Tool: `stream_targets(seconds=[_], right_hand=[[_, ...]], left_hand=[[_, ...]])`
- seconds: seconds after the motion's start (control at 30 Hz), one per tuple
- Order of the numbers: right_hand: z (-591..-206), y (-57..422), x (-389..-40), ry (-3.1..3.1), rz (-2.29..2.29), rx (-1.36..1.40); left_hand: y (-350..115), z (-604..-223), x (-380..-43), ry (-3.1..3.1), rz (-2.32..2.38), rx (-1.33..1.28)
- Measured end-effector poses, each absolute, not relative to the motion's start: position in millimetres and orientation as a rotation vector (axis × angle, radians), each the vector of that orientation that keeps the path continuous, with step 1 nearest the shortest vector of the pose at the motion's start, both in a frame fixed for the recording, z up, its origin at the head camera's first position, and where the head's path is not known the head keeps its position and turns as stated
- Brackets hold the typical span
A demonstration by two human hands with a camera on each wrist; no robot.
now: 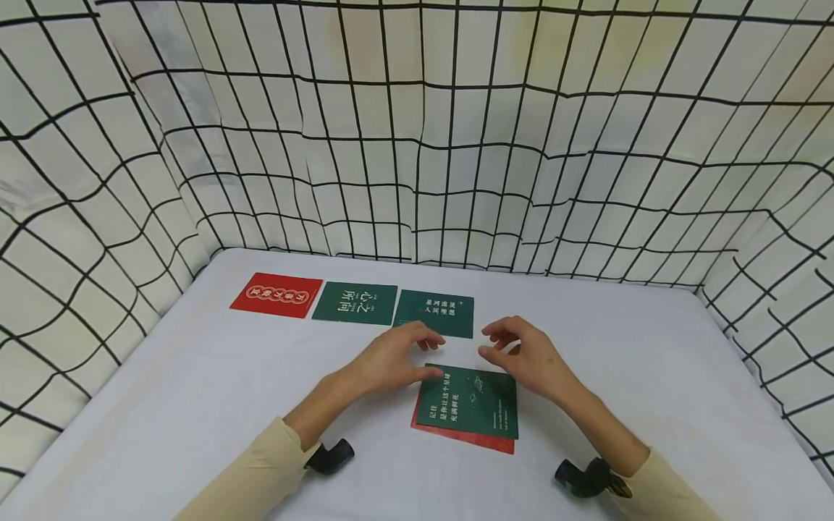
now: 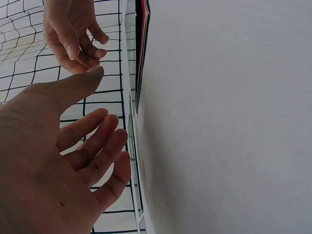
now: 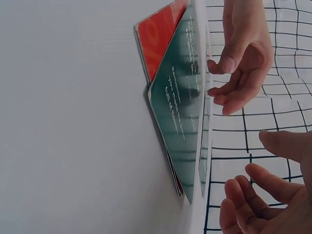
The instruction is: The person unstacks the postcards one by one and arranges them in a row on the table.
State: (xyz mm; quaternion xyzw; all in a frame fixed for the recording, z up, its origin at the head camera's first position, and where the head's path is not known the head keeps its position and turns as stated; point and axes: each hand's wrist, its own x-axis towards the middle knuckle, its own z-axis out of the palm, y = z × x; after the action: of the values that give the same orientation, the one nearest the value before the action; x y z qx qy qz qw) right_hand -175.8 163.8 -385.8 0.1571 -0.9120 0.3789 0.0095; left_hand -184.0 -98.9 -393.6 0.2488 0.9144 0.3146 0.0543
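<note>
A small stack lies near the middle of the white table, with a dark green card (image 1: 478,409) on top and a red card (image 1: 465,436) sticking out beneath its near edge. White Chinese text and small planet drawings mark the green card. My left hand (image 1: 396,359) hovers by the stack's left side, fingers loosely bent and holding nothing; its thumb overlaps the card's corner in the head view. Opposite it, my right hand (image 1: 529,359) is over the right far corner, also with nothing between thumb and fingers. The right wrist view shows both hands apart from the stack's green card (image 3: 178,105).
Behind the hands, a row runs along the table (image 1: 625,347): a red card (image 1: 276,295), a green card (image 1: 355,302) and another green card (image 1: 434,311), whose near edge sits close to my left fingers. White walls with black netting (image 1: 417,166) enclose the back and sides.
</note>
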Motion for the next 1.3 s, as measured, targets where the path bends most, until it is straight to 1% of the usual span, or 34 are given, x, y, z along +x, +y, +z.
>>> stream_targets(seconds=[0.37, 0.6, 1.07, 1.3], right_hand=[[-382.6, 176.3, -166.9, -2.861, 1.162, 0.491], [-383.3, 180.9, -160.3, -2.884, 1.167, 0.624], [-389.2, 184.0, -153.4, -3.089, 0.966, 0.858], [-390.1, 182.8, -149.2, -3.130, 0.867, 0.883]], left_hand=[[-103.0, -395.1, -180.8, 2.735, 0.901, 0.831], [-103.1, -396.1, -177.1, 2.713, 0.826, 0.843], [-107.6, -393.8, -172.4, 2.665, 0.640, 1.049], [-107.3, -391.8, -169.2, 2.673, 0.553, 1.079]])
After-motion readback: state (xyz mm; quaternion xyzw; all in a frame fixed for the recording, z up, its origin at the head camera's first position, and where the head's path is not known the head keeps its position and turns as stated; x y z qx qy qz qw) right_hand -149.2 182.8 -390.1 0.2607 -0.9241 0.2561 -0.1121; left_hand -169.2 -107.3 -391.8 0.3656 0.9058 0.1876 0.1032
